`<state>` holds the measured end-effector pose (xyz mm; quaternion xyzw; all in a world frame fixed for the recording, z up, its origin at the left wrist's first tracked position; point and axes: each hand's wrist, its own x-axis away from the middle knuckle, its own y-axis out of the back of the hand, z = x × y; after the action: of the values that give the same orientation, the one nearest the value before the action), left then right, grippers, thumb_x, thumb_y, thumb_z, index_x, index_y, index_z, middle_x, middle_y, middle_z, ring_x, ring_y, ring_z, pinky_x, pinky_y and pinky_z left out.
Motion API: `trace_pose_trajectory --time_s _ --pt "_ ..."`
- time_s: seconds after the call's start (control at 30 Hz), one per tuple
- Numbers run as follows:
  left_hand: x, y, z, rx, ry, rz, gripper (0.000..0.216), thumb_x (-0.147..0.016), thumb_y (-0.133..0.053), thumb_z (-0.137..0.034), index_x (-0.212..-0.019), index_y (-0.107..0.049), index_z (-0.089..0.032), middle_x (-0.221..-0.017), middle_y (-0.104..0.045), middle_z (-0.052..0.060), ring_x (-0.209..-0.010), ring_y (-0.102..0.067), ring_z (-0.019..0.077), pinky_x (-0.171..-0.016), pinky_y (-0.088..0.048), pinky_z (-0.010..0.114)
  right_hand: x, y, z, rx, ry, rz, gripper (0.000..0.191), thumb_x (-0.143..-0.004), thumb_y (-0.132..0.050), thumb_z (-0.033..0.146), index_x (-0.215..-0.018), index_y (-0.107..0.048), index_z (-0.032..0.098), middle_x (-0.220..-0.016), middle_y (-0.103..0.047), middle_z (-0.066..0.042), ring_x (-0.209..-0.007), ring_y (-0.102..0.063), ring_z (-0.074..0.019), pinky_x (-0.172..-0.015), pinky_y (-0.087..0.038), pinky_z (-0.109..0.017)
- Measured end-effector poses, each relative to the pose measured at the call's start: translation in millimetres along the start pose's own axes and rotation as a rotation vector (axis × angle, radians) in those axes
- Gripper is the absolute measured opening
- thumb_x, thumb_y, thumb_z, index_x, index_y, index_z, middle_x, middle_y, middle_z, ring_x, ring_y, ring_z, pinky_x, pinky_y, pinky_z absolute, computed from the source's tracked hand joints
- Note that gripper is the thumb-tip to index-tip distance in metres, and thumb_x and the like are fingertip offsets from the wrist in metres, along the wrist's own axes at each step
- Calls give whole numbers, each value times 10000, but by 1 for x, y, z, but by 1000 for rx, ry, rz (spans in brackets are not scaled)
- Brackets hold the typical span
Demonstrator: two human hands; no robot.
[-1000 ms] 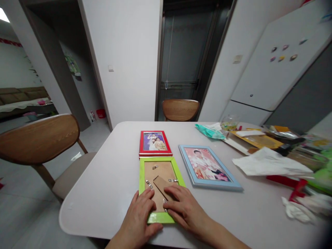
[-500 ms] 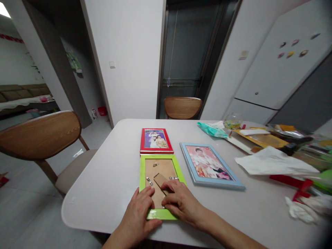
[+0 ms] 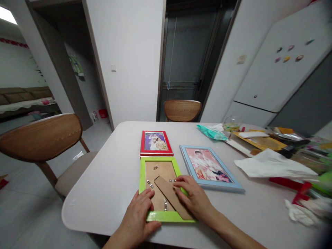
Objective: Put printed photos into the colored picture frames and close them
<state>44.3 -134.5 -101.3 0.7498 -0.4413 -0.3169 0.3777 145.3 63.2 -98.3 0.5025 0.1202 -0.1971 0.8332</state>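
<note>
A green photo frame lies face down on the table, its brown backing board and slanted stand leg facing up. Several small metal clips sit on the board, among them a left clip and a bottom clip. My left hand grips the frame's lower left corner, fingers over the side and thumb by the bottom edge. At the right side, the curled fingers of my right hand are on the right clip; its palm covers part of the frame's right border.
A red photo frame lies just beyond the green one, and a light blue photo frame to its right. Paper, a teal packet and a glass bowl crowd the right side. A wooden chair stands at left.
My right hand has moved up and right, from the bottom clip to the right clip. The bottom clip is now uncovered and points along the frame's length. My left hand stays put.
</note>
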Motion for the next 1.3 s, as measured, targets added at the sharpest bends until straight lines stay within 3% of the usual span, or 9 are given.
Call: trace_pose_trajectory --time_s 0.13,0.33,0.53,0.67,0.8,0.9,1.0,1.13,1.3 --pt "0 0 0 2 11 11 256 -594 -656 -261 -775 -489 -195 -1240 -453 114 -1185 -348 249 -989 -216 487 -11 -3 -18 111 -159 3 169 -766 -452 188 -809 -613 163 -831 -536 -64 -804 -493 -171 -745 -401 -298" --pt "0 0 1 13 6 9 250 -586 -657 -220 -764 -484 -197 -1213 -482 103 -1153 -392 245 -989 -215 486 -26 -8 -15 208 -189 52 219 -775 -419 156 -708 -627 160 -769 -526 -60 -756 -491 -159 -686 -395 -266" --pt "-1 1 -2 14 29 17 259 -572 -662 -210 -763 -487 -192 -1223 -472 109 -1159 -383 253 -983 -224 493 -24 -6 -16 187 -141 79 198 -756 -428 129 -649 -593 150 -758 -499 -53 -720 -484 -143 -647 -391 -242" --pt "0 3 -4 17 44 21 256 -567 -666 -218 -752 -491 -191 -1220 -476 111 -1158 -383 255 -981 -219 498 -20 -4 -19 150 -121 71 202 -764 -420 155 -680 -604 153 -785 -496 -55 -719 -479 -142 -650 -395 -249" --pt "0 3 -4 34 37 17 269 -554 -679 -212 -748 -495 -189 -1212 -484 109 -1151 -392 248 -985 -213 492 -25 -1 -4 203 -85 42 207 -773 -437 189 -802 -641 173 -825 -545 -68 -798 -474 -179 -715 -375 -304" --pt "0 2 -4 50 40 2 271 -542 -686 -198 -739 -499 -190 -1202 -495 97 -1143 -402 240 -990 -212 479 -36 -11 17 155 -15 77 211 -794 -439 214 -860 -640 204 -833 -572 -51 -806 -473 -171 -719 -364 -294" --pt "0 1 -3 63 42 -23 264 -545 -683 -197 -740 -506 -192 -1185 -510 84 -1129 -416 235 -989 -218 469 -49 -28 34 122 55 175 211 -804 -442 216 -798 -653 216 -759 -577 -30 -765 -475 -145 -692 -354 -258" --pt "2 -3 1 99 8 -66 262 -550 -689 -209 -744 -513 -198 -1153 -531 59 -1095 -441 215 -976 -253 432 -62 -46 38 175 113 202 217 -804 -454 238 -753 -663 216 -714 -572 -29 -760 -460 -144 -671 -332 -250" --pt "1 -6 5 119 -7 -88 281 -526 -712 -215 -728 -518 -199 -1132 -542 47 -1074 -453 215 -976 -247 425 -62 -47 37 267 196 243 214 -804 -467 254 -690 -633 181 -709 -564 -33 -728 -439 -143 -643 -312 -254"
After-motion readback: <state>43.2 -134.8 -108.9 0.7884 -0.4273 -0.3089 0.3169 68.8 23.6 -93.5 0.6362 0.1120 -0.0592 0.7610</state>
